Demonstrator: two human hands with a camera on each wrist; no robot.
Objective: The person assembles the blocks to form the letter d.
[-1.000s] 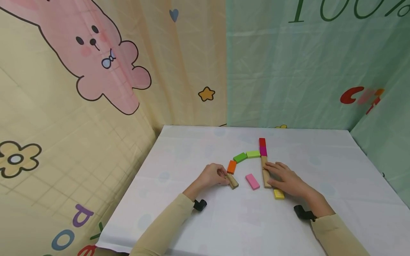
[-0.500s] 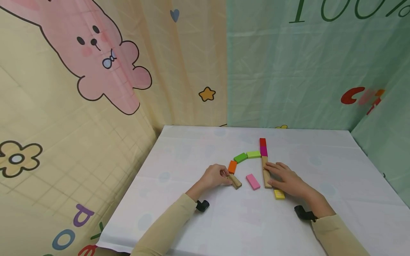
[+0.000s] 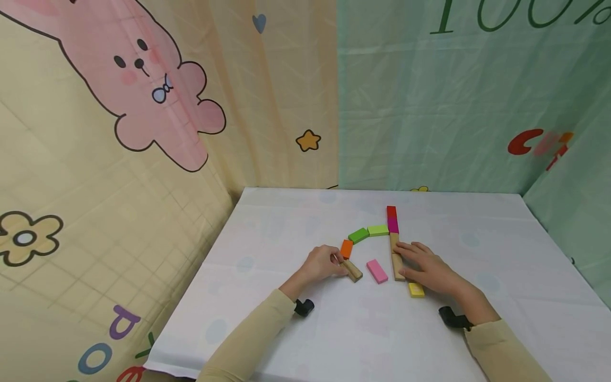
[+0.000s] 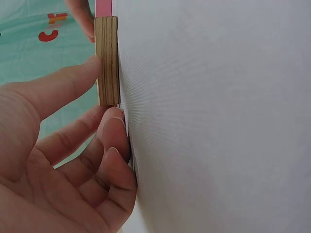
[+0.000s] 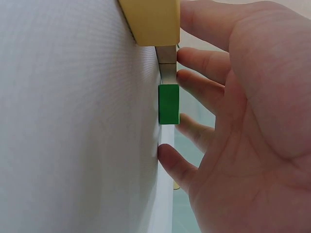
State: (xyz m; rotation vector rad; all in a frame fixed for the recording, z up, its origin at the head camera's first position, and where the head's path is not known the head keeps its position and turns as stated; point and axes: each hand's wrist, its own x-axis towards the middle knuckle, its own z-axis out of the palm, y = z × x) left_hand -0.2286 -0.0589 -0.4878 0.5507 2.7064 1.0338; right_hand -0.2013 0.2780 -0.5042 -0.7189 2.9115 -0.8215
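Observation:
My left hand (image 3: 325, 263) pinches a plain wooden block (image 3: 354, 272), which lies slanted on the white table with its upper end close to the orange block (image 3: 346, 249). In the left wrist view, the thumb lies along one side of that block (image 4: 108, 63), with curled fingers at its near end. My right hand (image 3: 429, 269) lies with extended fingers along the right side of a column of wooden blocks (image 3: 397, 265), fingertips touching it. A yellow block (image 3: 416, 291) sits by its thumb. The right wrist view also shows a green block (image 5: 169, 104) near the fingers.
A green block (image 3: 358, 235) and a lime block (image 3: 378, 230) continue the curve from the orange one to the column. Magenta (image 3: 393, 226) and red (image 3: 391, 211) blocks top the column. A pink block (image 3: 377, 271) lies between the hands. Printed curtains (image 3: 429, 106) stand behind the table.
My left hand has slid the wooden block a little to the right, under the lower end of the orange block. The right hand has stayed in place.

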